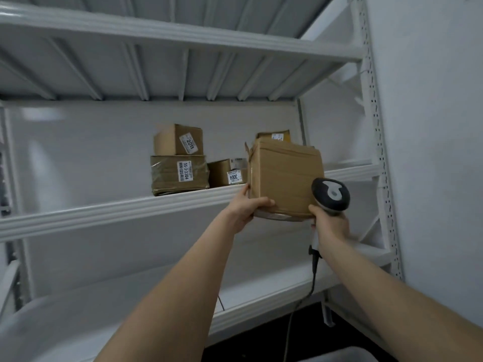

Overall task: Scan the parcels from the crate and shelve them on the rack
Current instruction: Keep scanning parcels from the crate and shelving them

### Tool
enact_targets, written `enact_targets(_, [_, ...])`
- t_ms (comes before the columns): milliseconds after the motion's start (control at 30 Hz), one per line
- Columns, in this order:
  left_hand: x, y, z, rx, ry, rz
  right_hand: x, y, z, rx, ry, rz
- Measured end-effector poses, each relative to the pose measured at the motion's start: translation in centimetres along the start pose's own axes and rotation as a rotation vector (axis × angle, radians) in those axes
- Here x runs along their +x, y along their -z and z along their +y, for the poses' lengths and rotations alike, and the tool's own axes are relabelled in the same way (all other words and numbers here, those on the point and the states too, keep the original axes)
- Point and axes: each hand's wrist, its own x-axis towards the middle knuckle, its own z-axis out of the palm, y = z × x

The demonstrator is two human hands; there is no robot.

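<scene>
Rack point(373, 126): white steel, fills the frame. Its middle shelf point(117, 209) holds four shelved parcels point(180, 173) at centre: two stacked, one low beside them, one at right rear.

Held parcel point(285, 176): near-cubic carton, right of centre, at the shelf lip with its base below it. The bare shelf lies beyond and slightly above.

Left hand point(245, 209): nearer, and grips the carton's lower-left corner.

Right hand point(330, 226): wrapped round the scanner point(330, 195), just beside the lower-right corner.

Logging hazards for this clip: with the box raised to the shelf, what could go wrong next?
The left hand grips only a bottom corner of the held box, and the right hand grips the scanner: the box could tip. Sliding in, it may knock the 3004 parcel.
</scene>
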Motion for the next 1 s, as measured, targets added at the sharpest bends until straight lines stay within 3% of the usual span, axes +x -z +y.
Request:
enact_targets(200, [-1.3,5.2,7.5,0.035,-0.134,0.152,-2.8,-6.1,-5.6,0.086,0.063,-0.095])
enact_targets(367, [-3.2,11.6,11.9,0.072,-0.217,0.389,-6.5,-12.5,-9.1,0.204,0.105,-0.277])
enact_targets(567, [-6.1,18.2,14.8,0.012,-0.266,0.692,-12.3,-19.7,-11.2,0.166,0.119,-0.463])
enact_targets(833, [-7.1,26.3,16.0,0.041,-0.246,0.982,-17.1,-26.9,-11.0,0.211,0.074,-0.725])
enact_targets(1000, [-5.6,31.9,14.3,0.097,-0.117,1.113,-18.8,-29.7,-10.0,0.168,0.035,-0.857])
